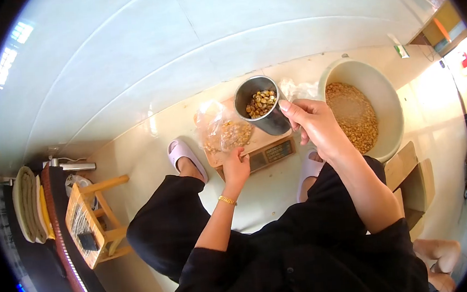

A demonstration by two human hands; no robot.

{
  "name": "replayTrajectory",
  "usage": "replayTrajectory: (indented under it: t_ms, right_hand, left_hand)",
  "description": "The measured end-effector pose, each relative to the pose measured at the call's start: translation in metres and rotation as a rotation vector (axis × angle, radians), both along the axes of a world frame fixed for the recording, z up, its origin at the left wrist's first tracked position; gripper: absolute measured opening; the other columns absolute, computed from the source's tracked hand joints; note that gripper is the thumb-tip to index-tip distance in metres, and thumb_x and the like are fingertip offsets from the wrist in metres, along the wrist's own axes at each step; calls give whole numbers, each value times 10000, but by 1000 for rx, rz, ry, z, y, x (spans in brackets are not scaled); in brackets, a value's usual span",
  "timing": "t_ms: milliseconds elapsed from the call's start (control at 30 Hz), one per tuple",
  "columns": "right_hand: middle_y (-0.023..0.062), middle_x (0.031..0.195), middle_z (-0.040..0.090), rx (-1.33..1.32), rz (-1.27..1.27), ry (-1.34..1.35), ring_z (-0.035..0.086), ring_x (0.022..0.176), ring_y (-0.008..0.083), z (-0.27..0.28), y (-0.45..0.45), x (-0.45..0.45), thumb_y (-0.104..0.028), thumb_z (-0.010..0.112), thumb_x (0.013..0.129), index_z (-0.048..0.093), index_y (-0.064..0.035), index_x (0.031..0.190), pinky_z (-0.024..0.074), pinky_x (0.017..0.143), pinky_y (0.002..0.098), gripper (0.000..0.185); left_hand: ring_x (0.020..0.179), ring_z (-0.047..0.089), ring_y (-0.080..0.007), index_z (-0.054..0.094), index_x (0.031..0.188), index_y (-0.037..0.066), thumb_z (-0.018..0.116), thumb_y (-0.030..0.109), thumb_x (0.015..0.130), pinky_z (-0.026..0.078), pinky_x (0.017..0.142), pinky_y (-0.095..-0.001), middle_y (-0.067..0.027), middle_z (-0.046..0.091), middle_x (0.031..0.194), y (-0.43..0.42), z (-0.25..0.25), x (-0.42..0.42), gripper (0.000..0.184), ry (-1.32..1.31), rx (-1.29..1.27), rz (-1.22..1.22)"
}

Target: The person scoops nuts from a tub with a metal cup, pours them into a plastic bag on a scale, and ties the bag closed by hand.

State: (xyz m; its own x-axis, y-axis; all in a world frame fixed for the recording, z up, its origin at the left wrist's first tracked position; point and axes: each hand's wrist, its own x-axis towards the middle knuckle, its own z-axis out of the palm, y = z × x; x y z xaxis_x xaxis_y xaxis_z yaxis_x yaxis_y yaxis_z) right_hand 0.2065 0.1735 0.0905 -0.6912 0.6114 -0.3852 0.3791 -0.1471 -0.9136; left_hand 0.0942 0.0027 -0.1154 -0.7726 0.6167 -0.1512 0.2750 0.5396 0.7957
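My right hand (315, 124) grips the handle of a metal mug (273, 123), which is partly filled with golden-brown beans or kernels (261, 103). The mug is held tilted above a digital scale (272, 154). On the scale's platform lies a clear plastic bag (209, 116) with similar pieces in its lower part. My left hand (235, 170) is at the near edge of the bag, its fingers closed and apparently pinching the plastic; the fingertips are partly hidden. To the right stands a large pale tub (390, 106) holding many more of these pieces (354, 117).
A wooden stool (98, 222) with a dark object on its seat stands to the left. Crumpled white plastic (299, 90) lies beside the tub. An open cardboard box (415, 186) sits at the right, near another person's limb (439, 256). A tiled wall (181, 35) rises beyond the scale.
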Motion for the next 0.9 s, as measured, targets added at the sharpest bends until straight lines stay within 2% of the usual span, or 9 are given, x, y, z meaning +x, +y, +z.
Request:
replayTrajectory:
  t_ms: [67, 100, 200, 333, 433, 500, 600, 633, 900]
  right_hand:
    - [-33, 594, 450, -3, -21, 12, 376, 480, 50, 1, 0, -1, -413, 591, 876, 528, -87, 635, 337, 447, 218, 410]
    - [-35, 592, 449, 24, -23, -9, 375, 477, 48, 5, -2, -1, -412, 592, 876, 530, -84, 637, 336, 446, 215, 410]
    - [-38, 596, 451, 68, -20, -23, 378, 476, 43, 3, 0, 0, -404, 595, 876, 542, -71, 650, 332, 449, 204, 405]
    - [-41, 607, 453, 94, 22, -40, 381, 501, 38, 3, 1, 2, -397, 594, 880, 559, -48, 673, 322, 460, 194, 408]
    - [-42, 607, 451, 114, 58, -49, 387, 535, 36, 4, 1, 1, -395, 594, 881, 558, -44, 675, 323, 475, 193, 409]
    - [2, 583, 501, 90, 45, -45, 424, 597, 62, 5, 0, 1, -330, 623, 864, 650, 32, 786, 354, 527, 252, 371]
    - [-5, 574, 499, 80, 40, -43, 420, 584, 54, 10, -2, 0, -318, 626, 864, 650, 29, 778, 346, 514, 244, 358]
    - [-5, 574, 499, 79, 40, -45, 420, 584, 54, 10, -2, 0, -318, 626, 864, 650, 29, 778, 346, 514, 244, 358]
    - [-11, 568, 485, 97, 46, -76, 414, 579, 52, 6, -3, -2, -320, 623, 865, 652, 24, 786, 340, 509, 243, 354]
  left_hand:
    - [881, 600, -363, 552, 1100, -13, 615, 114, 801, 479, 780, -427, -212, 626, 966, 9, -43, -3, 331, 155, -148, -79]
    - [948, 553, -425, 519, 1135, -11, 597, 80, 791, 460, 802, -466, -259, 575, 1045, 12, -60, -4, 364, 209, -89, -110]
    - [954, 543, -432, 507, 1129, -20, 564, 21, 777, 456, 801, -472, -276, 555, 1038, 28, -85, -6, 359, 228, -186, -108]
    - [960, 536, -427, 532, 1094, -21, 542, -18, 761, 453, 814, -467, -278, 559, 1025, 46, -90, -4, 333, 128, -224, -26]
    - [967, 534, -414, 558, 1076, -19, 528, -5, 775, 454, 819, -452, -252, 571, 1045, 51, -93, -6, 302, 178, -197, -65]
    - [978, 540, -391, 578, 1069, -9, 527, 48, 799, 455, 824, -441, -211, 583, 1075, 54, -96, -10, 281, 358, -74, -167]
    - [1007, 541, -361, 571, 1098, 5, 538, 109, 816, 451, 840, -431, -176, 589, 1100, 58, -102, -11, 303, 306, -50, -142]
    - [1047, 532, -350, 566, 1114, 18, 555, 148, 822, 448, 859, -416, -181, 585, 1124, 59, -104, -12, 320, 180, -88, -103]
    - [1055, 534, -362, 557, 1126, 13, 540, 147, 838, 451, 868, -412, -184, 565, 1171, 66, -108, -10, 318, 176, -10, -101]
